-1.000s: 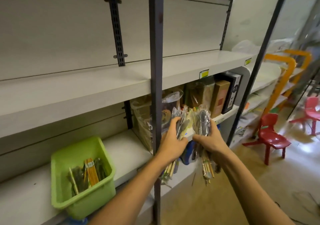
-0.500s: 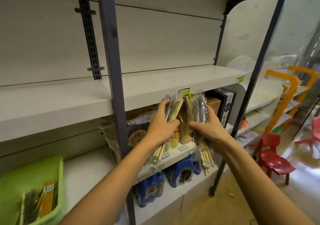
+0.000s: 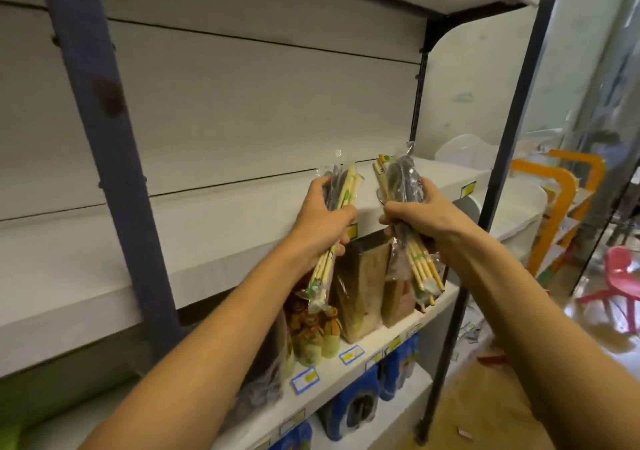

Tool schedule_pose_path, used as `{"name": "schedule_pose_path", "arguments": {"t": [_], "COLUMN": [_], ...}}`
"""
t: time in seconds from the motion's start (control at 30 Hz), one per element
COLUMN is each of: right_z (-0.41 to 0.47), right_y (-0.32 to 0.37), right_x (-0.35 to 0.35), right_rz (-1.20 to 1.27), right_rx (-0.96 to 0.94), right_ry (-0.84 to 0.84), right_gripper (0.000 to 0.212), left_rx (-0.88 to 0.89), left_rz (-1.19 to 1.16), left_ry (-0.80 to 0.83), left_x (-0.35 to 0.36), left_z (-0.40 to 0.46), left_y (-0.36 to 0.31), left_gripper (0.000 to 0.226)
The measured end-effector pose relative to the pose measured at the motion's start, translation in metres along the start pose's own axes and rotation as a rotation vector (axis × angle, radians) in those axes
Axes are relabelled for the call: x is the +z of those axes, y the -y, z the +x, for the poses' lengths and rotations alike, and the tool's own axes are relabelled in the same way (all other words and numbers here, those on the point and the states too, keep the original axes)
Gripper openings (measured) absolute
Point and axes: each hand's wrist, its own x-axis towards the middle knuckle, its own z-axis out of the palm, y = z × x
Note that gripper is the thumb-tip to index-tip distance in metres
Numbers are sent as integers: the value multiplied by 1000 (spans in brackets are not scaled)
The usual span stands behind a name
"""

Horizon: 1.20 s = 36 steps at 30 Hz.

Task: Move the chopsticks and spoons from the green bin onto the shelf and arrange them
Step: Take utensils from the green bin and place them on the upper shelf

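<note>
Now two hands (image 3: pixel 323 217) (image 3: pixel 417 214) grip two cutlery bundles (image 3: pixel 341 190) (image 3: pixel 403 179).

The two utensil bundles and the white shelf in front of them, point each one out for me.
left bundle (image 3: pixel 341 190), head view, on the pale chopsticks above the left hand's grip.
right bundle (image 3: pixel 403 181), head view, on the dark spoons in plastic.
white shelf (image 3: pixel 207 228), head view, on its bare top surface.

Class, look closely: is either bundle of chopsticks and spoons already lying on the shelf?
No: the left hand and right hand each grip a bundle in the air.
</note>
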Motion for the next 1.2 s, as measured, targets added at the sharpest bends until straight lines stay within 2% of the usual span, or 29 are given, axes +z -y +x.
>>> {"name": "schedule_pose_path", "arguments": {"t": [0.1,0.13,0.3,0.43,0.6,0.77,0.9,1.0,1.07,1.2], "right_z": [28,38,91,130,178,205,219,226,228,232], "right_y": [13,18,30,39,42,42,40,33,27,17], "right_x": [-3,-3,7,37,87,118,146,167,175,178], "right_rz": [48,76,192,250,276,239,151,30,-19,25], "right_rx": [0,0,20,42,45,37,-61,-112,-134,-165], "right_ry": [35,50,72,220,447,617,630,645,667,683], "right_gripper": [27,22,22,9,17,26,42,63,61,50], "left_rx": [-33,-56,-105,-121,-110,-177,-215,-219,-229,-230], "left_rz": [-98,-134,-163,-142,-98,-40,14,127,182,277], "left_ry": [19,25,-11,-147,-366,-560,-675,-774,-811,-823], "left_x": [-2,-4,-24,-46,-83,-112,-123,-130,-135,-140], "left_z": [34,45,96,123,140,137,127,121,121,123], "left_y": [-10,-13,-24,-28,-20,-7,-5,-1,2,5], "left_gripper": [60,56,51,49,50,44,47,62,70,68]}}
